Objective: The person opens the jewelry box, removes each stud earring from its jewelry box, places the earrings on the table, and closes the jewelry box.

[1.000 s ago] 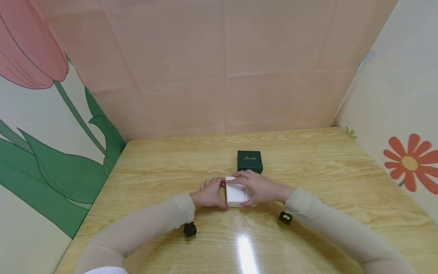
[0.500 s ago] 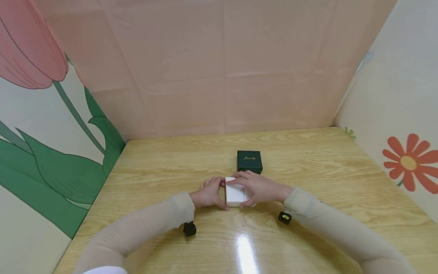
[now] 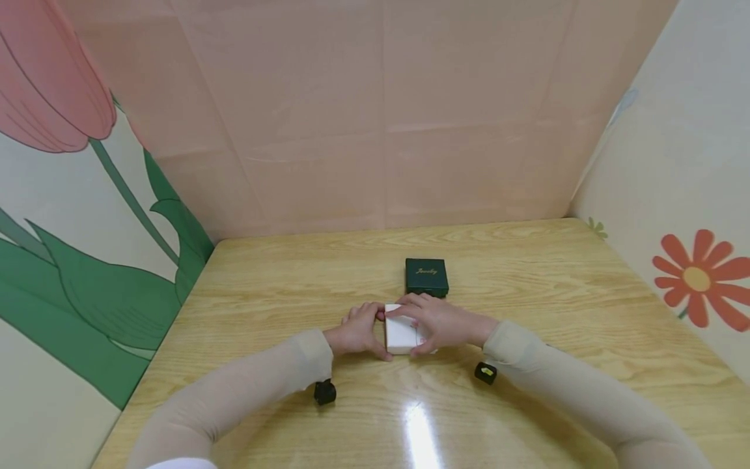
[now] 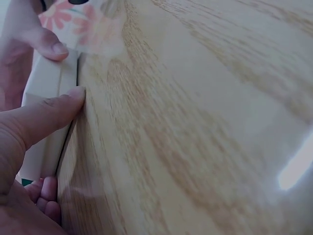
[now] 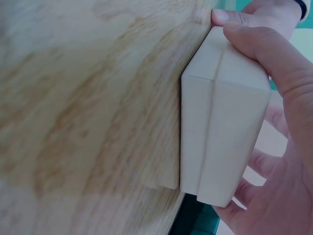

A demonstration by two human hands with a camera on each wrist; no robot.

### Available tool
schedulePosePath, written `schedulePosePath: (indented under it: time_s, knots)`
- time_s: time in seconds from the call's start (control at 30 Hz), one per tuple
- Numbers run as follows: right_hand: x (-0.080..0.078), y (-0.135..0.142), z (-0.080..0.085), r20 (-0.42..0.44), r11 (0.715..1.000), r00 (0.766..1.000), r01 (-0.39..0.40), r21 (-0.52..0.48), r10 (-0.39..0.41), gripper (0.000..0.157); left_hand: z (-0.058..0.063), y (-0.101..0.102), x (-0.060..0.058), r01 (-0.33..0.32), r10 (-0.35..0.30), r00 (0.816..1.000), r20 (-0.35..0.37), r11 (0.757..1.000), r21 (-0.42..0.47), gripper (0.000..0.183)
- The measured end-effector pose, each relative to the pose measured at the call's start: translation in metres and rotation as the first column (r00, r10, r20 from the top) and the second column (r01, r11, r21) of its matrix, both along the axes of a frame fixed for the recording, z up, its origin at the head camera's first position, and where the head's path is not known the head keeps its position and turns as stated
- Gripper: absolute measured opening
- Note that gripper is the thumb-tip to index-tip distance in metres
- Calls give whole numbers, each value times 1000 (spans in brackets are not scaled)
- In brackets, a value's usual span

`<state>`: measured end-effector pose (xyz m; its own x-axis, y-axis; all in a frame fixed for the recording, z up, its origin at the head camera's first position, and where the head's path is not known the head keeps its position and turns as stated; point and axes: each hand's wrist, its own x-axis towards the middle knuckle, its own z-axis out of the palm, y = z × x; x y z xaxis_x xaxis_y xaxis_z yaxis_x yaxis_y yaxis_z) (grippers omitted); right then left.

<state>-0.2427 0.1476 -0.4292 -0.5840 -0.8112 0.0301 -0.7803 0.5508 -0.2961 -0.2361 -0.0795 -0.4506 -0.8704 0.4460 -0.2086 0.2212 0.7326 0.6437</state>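
Observation:
A small white box point(image 3: 401, 335) with pink print lies flat on the wooden table, between the two hands. My left hand point(image 3: 359, 331) holds its left end, thumb at the near side and fingers curled at the far side. Over the right part of the lid, my right hand point(image 3: 445, 320) grips the box from above, thumb at the front and fingers behind. A seam between lid and base runs along the white box point(image 5: 234, 132) in the right wrist view; there the lid sits slightly offset from the base. The right hand hides part of the printed top.
Just behind the white box stands a dark green box point(image 3: 426, 275) with gold lettering. Black wrist cameras hang below the left sleeve point(image 3: 313, 355) and the right sleeve point(image 3: 515, 345). The wooden table point(image 3: 281, 273) meets a pink backdrop point(image 3: 375, 130) at its far edge.

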Motion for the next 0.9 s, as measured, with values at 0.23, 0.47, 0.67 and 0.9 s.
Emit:
schedulePosePath:
  time_s: [0.23, 0.47, 0.67, 0.9]
  knots:
    - [0, 0, -1, 16, 1000, 1000, 4, -2, -4, 79, 3, 1, -1, 18, -17, 999, 27, 999, -32, 94]
    - [-1, 0, 1, 8, 1000, 1000, -8, 0, 8, 79, 11, 1, -2, 51, -47, 997, 62, 997, -53, 104]
    - [-1, 1, -1, 9, 1000, 1000, -7, 6, 7, 80, 12, 3, 0, 38, -37, 999, 28, 998, -51, 94]
    - [0, 5, 1, 67, 999, 997, 34, 28, -36, 80, 12, 4, 0, 35, -34, 999, 31, 998, -54, 88]
